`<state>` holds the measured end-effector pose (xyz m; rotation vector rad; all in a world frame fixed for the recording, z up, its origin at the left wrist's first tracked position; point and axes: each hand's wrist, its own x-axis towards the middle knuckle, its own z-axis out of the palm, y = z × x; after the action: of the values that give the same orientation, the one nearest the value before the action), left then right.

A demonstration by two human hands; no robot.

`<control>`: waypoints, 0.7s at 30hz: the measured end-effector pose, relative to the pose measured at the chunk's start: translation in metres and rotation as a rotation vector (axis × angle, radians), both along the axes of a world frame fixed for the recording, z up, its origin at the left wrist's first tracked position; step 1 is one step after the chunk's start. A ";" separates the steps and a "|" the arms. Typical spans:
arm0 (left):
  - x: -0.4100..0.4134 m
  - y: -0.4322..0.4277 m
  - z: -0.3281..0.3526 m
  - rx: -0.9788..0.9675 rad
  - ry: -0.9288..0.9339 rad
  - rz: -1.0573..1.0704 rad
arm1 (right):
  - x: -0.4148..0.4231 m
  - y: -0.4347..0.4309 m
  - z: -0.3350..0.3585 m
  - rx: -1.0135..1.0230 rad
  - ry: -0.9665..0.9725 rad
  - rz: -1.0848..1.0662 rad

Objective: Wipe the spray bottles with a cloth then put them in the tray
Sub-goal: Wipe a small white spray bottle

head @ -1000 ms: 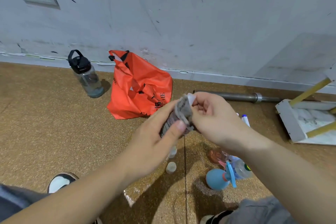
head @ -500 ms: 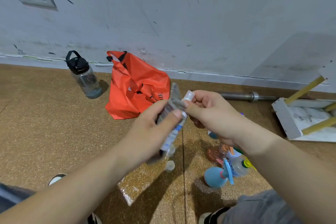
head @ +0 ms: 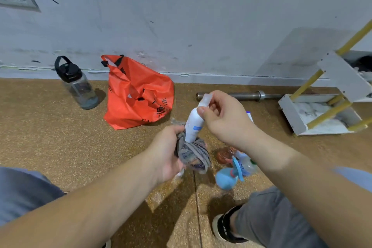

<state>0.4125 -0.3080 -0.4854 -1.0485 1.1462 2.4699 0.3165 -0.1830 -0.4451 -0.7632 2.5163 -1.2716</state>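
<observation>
Cloth (head: pixel 193 155) gripped in left hand (head: pixel 167 153) wraps the spray bottle (head: pixel 193 125) at its base; right hand (head: pixel 223 119) pinches its cap; tray (head: pixel 289 116) holds white stuff.

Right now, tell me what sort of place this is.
Probably a gym or workout room: a steel barbell lies along the wall, the floor looks like speckled matting, and a big water bottle stands nearby.

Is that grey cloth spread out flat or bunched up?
Bunched up. The cloth is wrapped around the lower end of the white bottle, gripped by the left hand; the right hand pinches the bottle's top.
</observation>
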 end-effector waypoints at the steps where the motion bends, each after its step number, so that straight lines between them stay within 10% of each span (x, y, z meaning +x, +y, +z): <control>1: -0.002 0.004 0.000 -0.087 -0.034 -0.049 | 0.004 0.006 -0.002 0.047 0.063 0.010; 21: -0.029 -0.011 -0.074 -0.601 -0.286 -0.404 | -0.030 0.047 -0.191 0.485 -0.294 -0.347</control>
<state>0.3836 -0.3189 -0.5595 -1.1160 1.8338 1.6386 0.2863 -0.1360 -0.6360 -0.0301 2.6074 -0.7251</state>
